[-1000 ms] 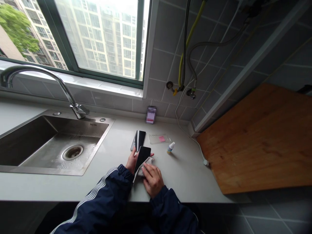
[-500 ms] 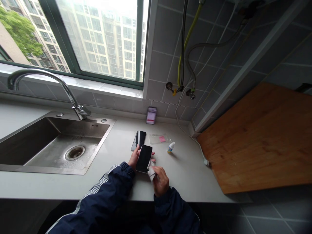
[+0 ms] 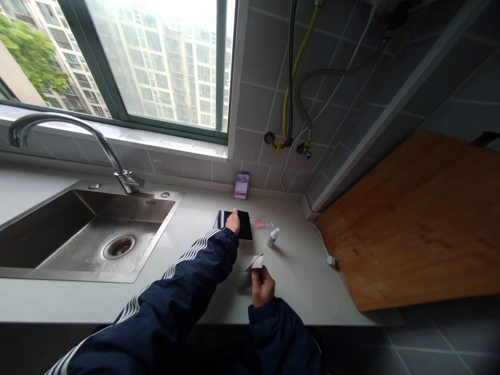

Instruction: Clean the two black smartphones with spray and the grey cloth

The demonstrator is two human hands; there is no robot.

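Note:
My left hand point(image 3: 233, 222) reaches forward over the counter and grips a black-screened phone point(image 3: 245, 227) by its near side. A second dark phone point(image 3: 221, 219) lies just left of it, partly behind my hand. Near the front of the counter, my right hand point(image 3: 263, 287) pinches a small white wipe point(image 3: 255, 262) between thumb and fingers, above the surface. A clear flat case point(image 3: 267, 221) with a pink slip point(image 3: 259, 223) is partly covered by the held phone. To its right a small white spray bottle point(image 3: 274, 237) stands upright.
On the left is a steel sink point(image 3: 158, 237) with a curved faucet point(image 3: 113, 151). A purple, blurred-out item point(image 3: 241, 186) leans against the tiled wall. A large wooden board point(image 3: 414, 224) stands at the right, with a white cable plug point(image 3: 330, 260) by its edge.
My left hand has carried the phone forward and turned it, towards the second phone and the clear case. My right hand with the wipe has come away from the phone's screen.

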